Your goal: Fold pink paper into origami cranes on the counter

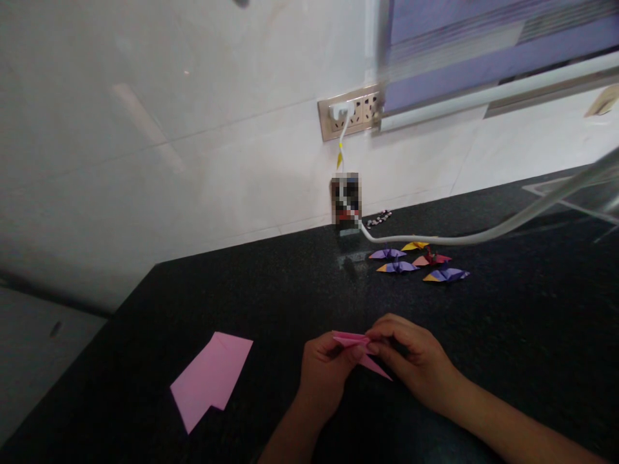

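Note:
Between my two hands is a piece of pink origami paper [374,367], folded into narrow layers with a pointed flap hanging toward the lower right. My left hand [325,368] is closed on its left part, the thumb pressed on the near side. With thumb and forefinger, my right hand [413,354] pinches the right end of the upper fold. The fingers cover much of the folded middle. To the left, pink paper sheets [213,380] lie flat on the dark countertop [271,296], their edges partly offset.
Several folded paper cranes [397,266] in purple, yellow and red stand toward the back. A white cable [435,240] runs behind them from a wall socket [355,113]. A small pixelated item [346,200] leans on the wall, beside a beaded string [380,219].

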Action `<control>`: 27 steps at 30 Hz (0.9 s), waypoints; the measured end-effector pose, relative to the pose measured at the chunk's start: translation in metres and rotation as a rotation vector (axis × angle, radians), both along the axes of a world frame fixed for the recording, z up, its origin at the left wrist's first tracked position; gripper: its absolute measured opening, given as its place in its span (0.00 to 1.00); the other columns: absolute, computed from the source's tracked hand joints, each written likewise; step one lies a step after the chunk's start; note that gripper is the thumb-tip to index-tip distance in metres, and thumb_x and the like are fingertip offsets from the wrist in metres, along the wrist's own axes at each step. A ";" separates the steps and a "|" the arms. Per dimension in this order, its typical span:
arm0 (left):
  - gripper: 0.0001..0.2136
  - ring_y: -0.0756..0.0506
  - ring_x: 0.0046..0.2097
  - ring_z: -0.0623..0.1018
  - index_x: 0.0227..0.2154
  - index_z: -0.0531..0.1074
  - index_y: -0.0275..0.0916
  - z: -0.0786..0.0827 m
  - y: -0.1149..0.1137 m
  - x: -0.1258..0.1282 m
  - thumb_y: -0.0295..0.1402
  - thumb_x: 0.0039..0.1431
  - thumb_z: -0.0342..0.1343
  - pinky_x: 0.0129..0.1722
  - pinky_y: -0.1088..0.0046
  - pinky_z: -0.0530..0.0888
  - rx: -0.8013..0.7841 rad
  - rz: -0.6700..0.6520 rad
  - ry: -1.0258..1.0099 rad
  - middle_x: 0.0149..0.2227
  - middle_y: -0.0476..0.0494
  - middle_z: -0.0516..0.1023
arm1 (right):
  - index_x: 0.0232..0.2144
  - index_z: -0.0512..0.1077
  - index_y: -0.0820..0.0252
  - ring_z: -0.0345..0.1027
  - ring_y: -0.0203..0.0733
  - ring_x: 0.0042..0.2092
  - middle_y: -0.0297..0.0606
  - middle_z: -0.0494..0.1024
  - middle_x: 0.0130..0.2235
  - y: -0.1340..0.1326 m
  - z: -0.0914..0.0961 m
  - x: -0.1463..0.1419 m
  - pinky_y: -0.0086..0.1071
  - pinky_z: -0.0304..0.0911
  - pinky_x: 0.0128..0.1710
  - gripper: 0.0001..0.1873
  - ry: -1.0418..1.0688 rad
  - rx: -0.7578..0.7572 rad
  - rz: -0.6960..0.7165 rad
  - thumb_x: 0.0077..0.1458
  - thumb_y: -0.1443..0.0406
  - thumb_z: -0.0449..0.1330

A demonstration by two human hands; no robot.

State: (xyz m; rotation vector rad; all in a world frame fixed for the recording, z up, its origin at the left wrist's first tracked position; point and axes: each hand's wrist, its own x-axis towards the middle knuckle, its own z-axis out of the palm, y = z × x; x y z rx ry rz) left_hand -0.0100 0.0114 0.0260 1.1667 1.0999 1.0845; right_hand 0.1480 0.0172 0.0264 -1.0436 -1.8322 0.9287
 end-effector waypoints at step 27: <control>0.06 0.49 0.27 0.70 0.25 0.75 0.34 0.000 0.002 -0.003 0.32 0.45 0.57 0.28 0.75 0.66 -0.079 -0.036 0.033 0.23 0.46 0.73 | 0.31 0.66 0.59 0.60 0.33 0.26 0.33 0.67 0.26 0.001 -0.003 -0.001 0.26 0.57 0.23 0.06 0.066 -0.261 0.023 0.51 0.62 0.54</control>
